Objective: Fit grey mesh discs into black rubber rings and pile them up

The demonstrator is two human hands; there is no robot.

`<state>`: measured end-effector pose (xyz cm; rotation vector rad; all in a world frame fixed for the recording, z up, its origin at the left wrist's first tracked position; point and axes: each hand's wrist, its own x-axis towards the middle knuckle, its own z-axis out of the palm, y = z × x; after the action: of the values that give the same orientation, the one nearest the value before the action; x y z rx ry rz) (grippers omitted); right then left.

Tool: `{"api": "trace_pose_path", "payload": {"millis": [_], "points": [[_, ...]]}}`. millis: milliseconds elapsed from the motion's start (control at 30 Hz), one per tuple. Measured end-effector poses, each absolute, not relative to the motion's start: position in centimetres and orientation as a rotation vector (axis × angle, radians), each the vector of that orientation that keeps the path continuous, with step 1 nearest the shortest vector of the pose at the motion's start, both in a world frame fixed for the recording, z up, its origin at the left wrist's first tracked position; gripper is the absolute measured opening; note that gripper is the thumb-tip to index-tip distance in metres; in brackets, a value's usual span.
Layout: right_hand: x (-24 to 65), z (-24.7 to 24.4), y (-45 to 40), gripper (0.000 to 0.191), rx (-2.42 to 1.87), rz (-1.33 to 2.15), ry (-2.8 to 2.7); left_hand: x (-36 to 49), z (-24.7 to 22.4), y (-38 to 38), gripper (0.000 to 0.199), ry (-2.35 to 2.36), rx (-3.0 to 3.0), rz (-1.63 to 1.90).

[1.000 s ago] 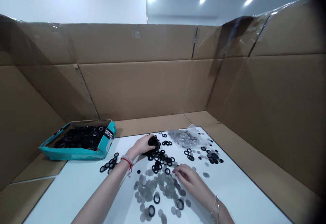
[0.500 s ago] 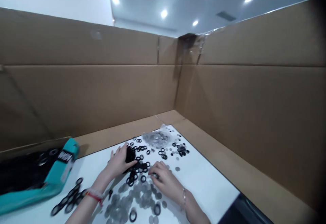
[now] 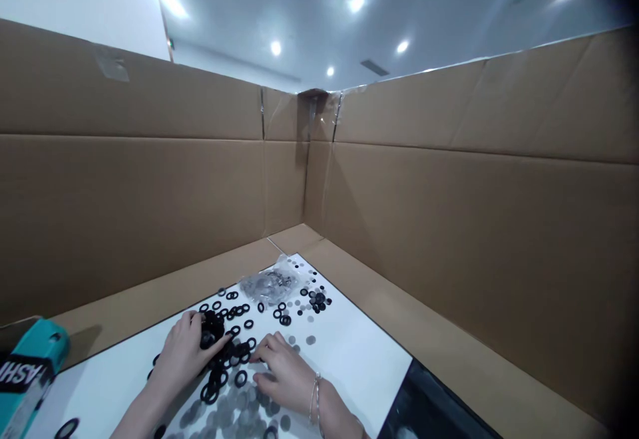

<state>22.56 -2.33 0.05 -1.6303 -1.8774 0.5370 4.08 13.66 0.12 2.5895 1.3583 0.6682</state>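
My left hand rests on the white board with thumb and fingers spread around a heap of black rings. The heap lies between them, and its far side is partly hidden by the fingers. On its right, my right hand has its fingers apart, the fingertips by the near edge of the loose rings. Its thumb sits a little above the grey discs, and nothing shows in its grip. A single black ring lies flat between the two hands.
A clear plastic bag lies at the board's far corner, beside a cluster of small black pieces. At left stands a teal box. Cardboard walls enclose the back and right. A black surface borders the board at lower right.
The view has turned right, so everything sits further left. My left hand stays at the heap. My right hand's fingers have opened and reach the loose rings; the small dark piece no longer shows there.
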Motion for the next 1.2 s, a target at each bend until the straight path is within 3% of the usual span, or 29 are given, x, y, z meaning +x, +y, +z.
{"api": "trace_pose_path", "payload": {"millis": [200,467,933,1200], "points": [[22.2,-0.2,-2.1,0.027,-1.619,0.55,-1.889,4.1,0.1,13.1,0.07,1.468,2.664,0.503],[22.1,-0.4,-1.7,0.026,-1.61,0.554,-1.893,4.1,-0.2,12.8,0.072,1.491,2.63,0.445],[21.4,-0.2,-1.5,0.023,-1.606,0.56,-1.904,2.9,-0.8,12.3,0.04,1.45,2.637,0.493],[21.4,-0.2,-1.2,0.019,-1.543,0.59,-1.961,1.8,-1.0,11.6,0.036,1.375,2.568,0.581]]}}
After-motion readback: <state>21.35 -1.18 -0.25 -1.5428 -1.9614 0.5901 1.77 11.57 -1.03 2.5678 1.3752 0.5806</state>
